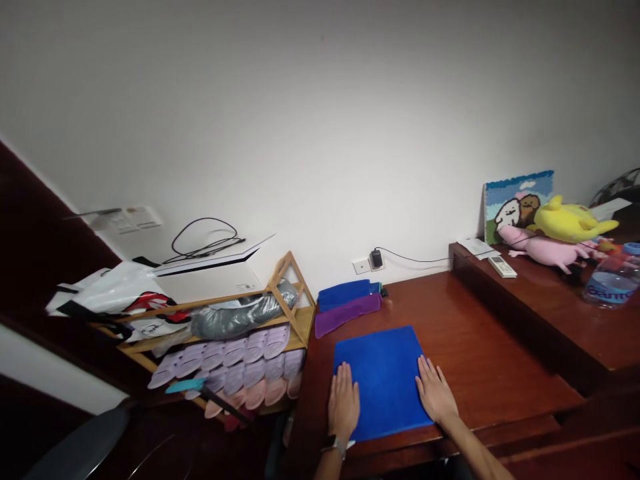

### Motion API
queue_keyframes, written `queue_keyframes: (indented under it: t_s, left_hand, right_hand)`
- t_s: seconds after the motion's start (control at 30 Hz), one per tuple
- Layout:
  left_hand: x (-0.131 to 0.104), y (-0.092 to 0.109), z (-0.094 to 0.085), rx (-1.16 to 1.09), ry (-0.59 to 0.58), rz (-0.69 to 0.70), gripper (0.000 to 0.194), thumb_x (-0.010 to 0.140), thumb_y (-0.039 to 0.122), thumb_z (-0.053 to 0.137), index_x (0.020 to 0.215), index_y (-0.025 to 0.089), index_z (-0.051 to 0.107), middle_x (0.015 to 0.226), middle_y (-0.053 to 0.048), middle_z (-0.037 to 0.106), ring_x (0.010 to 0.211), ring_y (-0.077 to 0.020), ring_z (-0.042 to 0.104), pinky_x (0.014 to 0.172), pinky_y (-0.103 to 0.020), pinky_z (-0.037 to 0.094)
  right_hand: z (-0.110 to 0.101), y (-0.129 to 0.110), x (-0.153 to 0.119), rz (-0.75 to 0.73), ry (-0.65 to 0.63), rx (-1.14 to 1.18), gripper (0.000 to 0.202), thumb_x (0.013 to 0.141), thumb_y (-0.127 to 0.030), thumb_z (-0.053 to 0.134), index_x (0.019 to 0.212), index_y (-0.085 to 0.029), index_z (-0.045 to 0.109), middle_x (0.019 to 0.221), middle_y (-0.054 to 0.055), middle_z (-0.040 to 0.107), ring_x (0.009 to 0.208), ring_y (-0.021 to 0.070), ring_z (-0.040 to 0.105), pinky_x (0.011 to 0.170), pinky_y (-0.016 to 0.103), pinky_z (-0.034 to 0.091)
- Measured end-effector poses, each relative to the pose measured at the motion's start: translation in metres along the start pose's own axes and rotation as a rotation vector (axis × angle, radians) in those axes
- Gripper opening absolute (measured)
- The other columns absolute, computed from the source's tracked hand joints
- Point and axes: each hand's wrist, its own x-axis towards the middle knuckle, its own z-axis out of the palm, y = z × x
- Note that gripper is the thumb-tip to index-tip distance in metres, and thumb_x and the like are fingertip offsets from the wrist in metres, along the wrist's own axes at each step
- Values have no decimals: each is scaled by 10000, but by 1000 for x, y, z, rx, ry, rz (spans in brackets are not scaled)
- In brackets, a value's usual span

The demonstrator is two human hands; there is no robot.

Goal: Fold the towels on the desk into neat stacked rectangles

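Observation:
A blue cloth [387,383] lies spread flat on the reddish-brown wooden desk [480,347]. My left hand [343,402] rests flat on its left edge, fingers stretched out, with a watch on the wrist. On the cloth's right edge lies my right hand [436,392], palm down and fingers extended. Neither hand grips anything. Behind the spread cloth, a folded purple cloth [347,315] lies in front of a folded blue cloth [344,295] near the wall.
A wooden rack [300,313] with slippers [235,353] stands left of the desk. A raised shelf [565,300] at the right holds a remote [502,267], plush toys [550,248], a picture [517,203] and a bottle [611,283]. A charger [377,259] is plugged into the wall.

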Motion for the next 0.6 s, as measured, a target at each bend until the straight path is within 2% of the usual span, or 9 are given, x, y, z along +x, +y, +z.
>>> queue_keyframes:
  t_s: [0.13,0.2,0.23,0.3,0.4,0.5,0.6]
  left_hand:
    - [13,85,-3,-132,-79,253,582,1081,337,263,1649,207,244,1696,-37,296,1570,-202,273,1286,-418,296]
    - [17,113,-1,-183,-149,283,581,1089,378,240,1648,217,246,1698,-29,288,1572,-193,265,1288,-410,292]
    - [17,117,0,-198,-181,272,583,1092,395,224,1645,215,256,1697,-28,289,1573,-191,264,1290,-411,287]
    - [14,107,1,-206,-228,230,595,1092,425,204,1641,206,275,1695,-33,289,1573,-196,264,1293,-422,280]
    - [-5,56,-1,-163,-241,123,612,1086,432,220,1638,176,285,1698,-54,273,1574,-226,259,1293,-461,277]
    - [-31,1,-4,-97,-199,-14,606,1083,403,228,1634,158,296,1693,-78,285,1570,-244,268,1285,-484,293]
    - [-53,-26,-4,-67,-147,-86,594,1087,383,222,1633,161,295,1686,-86,305,1566,-239,282,1271,-472,326]
  right_hand:
    - [-3,-1,-1,-13,1,-14,698,1033,-429,151,1639,-93,239,1707,44,224,1596,221,179,1309,440,128]
    - [-3,-1,-2,-22,5,-22,699,1032,-429,156,1636,-90,251,1706,42,223,1595,221,184,1309,440,134]
    - [-2,0,-2,-23,5,-27,700,1031,-430,157,1636,-91,254,1705,40,222,1595,221,184,1309,439,135]
    - [0,1,-2,-20,4,-37,701,1030,-432,155,1637,-94,254,1705,37,223,1594,221,187,1308,439,139]
    - [4,2,-2,-20,20,-38,699,1029,-435,164,1639,-111,266,1702,45,246,1590,228,206,1305,449,150]
    - [3,3,-1,-17,31,-41,699,1027,-435,174,1639,-114,278,1700,57,265,1590,232,206,1305,453,144]
    - [-1,3,-2,-8,-9,-65,712,1027,-444,158,1645,-103,249,1709,54,239,1594,225,187,1306,439,134]
